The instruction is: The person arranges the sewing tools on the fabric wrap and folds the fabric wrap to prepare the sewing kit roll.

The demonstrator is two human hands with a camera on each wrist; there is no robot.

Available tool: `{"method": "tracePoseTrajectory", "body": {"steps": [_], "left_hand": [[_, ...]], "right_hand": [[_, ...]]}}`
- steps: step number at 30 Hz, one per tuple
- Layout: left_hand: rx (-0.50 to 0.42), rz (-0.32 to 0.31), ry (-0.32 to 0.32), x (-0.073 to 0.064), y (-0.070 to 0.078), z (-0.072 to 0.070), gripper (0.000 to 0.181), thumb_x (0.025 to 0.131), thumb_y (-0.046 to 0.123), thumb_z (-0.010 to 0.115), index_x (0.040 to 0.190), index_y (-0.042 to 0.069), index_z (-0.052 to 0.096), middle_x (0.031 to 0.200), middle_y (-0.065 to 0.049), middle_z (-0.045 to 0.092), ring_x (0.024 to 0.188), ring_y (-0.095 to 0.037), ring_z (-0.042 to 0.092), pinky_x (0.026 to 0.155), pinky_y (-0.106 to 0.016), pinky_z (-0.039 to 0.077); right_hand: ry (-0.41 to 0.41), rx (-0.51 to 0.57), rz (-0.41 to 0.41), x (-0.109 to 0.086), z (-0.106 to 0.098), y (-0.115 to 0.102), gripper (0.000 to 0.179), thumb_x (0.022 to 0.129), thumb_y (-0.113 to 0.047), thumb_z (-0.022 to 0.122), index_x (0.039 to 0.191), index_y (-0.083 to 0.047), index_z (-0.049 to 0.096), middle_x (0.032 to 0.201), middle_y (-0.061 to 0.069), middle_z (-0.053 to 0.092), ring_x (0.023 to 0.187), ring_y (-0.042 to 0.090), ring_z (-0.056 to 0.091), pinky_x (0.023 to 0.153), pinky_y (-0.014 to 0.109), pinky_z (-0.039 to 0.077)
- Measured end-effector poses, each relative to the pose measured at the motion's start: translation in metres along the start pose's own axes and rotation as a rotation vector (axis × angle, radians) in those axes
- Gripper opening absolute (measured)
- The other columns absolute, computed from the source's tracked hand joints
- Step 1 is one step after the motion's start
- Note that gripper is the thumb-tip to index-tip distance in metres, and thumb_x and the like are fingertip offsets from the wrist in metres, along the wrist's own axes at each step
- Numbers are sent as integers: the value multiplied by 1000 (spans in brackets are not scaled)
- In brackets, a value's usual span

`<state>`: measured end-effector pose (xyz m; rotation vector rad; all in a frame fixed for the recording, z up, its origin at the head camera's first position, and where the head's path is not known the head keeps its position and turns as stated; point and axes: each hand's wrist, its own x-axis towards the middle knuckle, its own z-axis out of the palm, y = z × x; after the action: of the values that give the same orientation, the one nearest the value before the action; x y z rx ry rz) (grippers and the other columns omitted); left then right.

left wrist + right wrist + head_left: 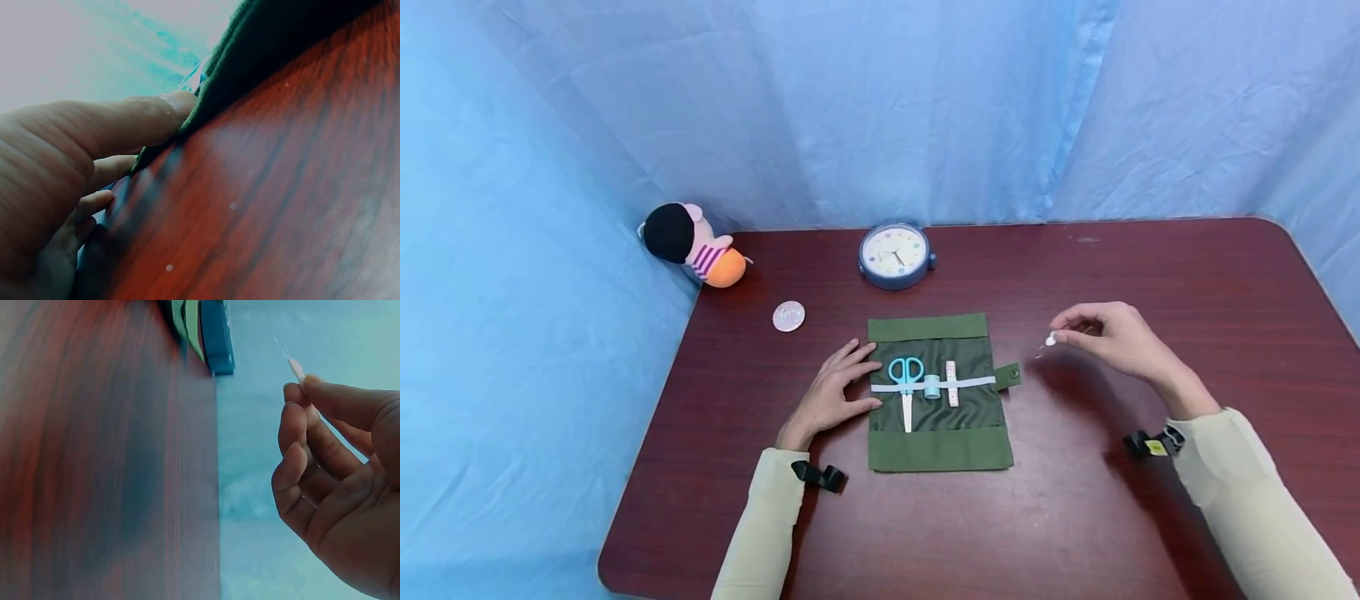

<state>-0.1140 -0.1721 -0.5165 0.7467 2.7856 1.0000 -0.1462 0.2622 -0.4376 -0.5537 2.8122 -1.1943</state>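
A green fabric sewing kit [940,450] lies unfolded on the table. Along its left edge rests my left hand [835,392], fingers spread and thumb touching the cloth; the left wrist view shows the thumb [144,122] at that edge. A white elastic band [976,382] crosses the kit over scissors [907,372] with light-blue handles, a light-blue thread spool [932,387] and a pale folded tape measure [952,383]. Right of the kit, my right hand [1112,337] pinches a small white needle threader [296,367] above the table, its thin wire pointing away from the fingertips.
Behind the kit stands a blue round clock [895,254]. A round pinkish disc [788,316] lies to the left, and a plush toy [700,246] sits at the back left corner. Blue curtains [887,108] hang along the table's back and left edges. The kit's snap tab [1008,376] sticks out rightward.
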Motion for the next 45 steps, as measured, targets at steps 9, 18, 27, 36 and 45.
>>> {"method": "tracePoseTrajectory", "body": {"steps": [9,18,27,36,45], "left_hand": [[3,19,13,1,0,2,54,83,30,81,132,11,66,157,-7,47,154,-33,28,122,-59,23],[2,17,7,1,-1,3,55,82,30,82,132,11,66,157,-7,46,154,-33,27,123,-58,22],[6,14,17,0,-2,4,55,82,30,82,131,11,66,157,-7,47,154,-32,28,123,-58,23],[6,-1,6,0,-2,2,56,83,33,81,132,12,66,158,-5,46,155,-30,27,124,-56,22],[10,4,11,1,-2,3,56,82,31,82,132,12,66,158,-6,46,154,-31,28,123,-58,22]], "right_hand": [[-165,29,-11,34,27,-16,14,94,-13,69,105,-6,77,91,4,78,76,9,65,69,19,51],[-233,50,-66,56,49,-23,12,93,-8,69,102,-7,77,94,6,78,75,5,61,68,22,48],[-334,27,-57,67,66,-30,11,92,-7,70,102,-7,76,93,3,77,86,13,70,77,30,56],[-423,-19,-47,75,74,-32,12,91,-6,70,101,-5,77,93,6,78,86,15,73,81,37,59],[-431,-86,-85,79,81,-30,12,90,-5,70,100,-6,78,94,6,78,86,16,73,81,37,58]]}}
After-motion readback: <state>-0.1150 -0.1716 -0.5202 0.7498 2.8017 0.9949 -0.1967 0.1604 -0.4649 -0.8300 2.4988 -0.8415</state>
